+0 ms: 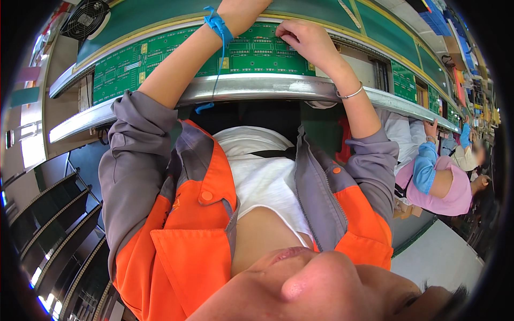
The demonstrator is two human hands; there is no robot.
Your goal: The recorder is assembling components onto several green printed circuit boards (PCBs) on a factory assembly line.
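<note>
A long green circuit board point(119, 74) lies in front of me between metal rails, with rows of white-outlined part places and a few yellow squares. My left hand point(242, 15) reaches over its far edge; the fingers run out at the top of the head view. A blue wrist strap point(218, 27) with a thin hanging cord circles my left wrist. Above the board's right half is my right hand point(310, 44), its thumb and forefinger drawn together close to the surface. Whatever those fingertips may hold is too small to make out. A thin bangle point(350, 92) sits on my right wrist.
A silver rail point(257, 87) borders the near side of the line. More green boards point(404, 82) sit farther right along it. A black fan point(85, 20) stands at far left, above slotted racks point(51, 219). Co-workers, one in pink point(441, 184), are at the right.
</note>
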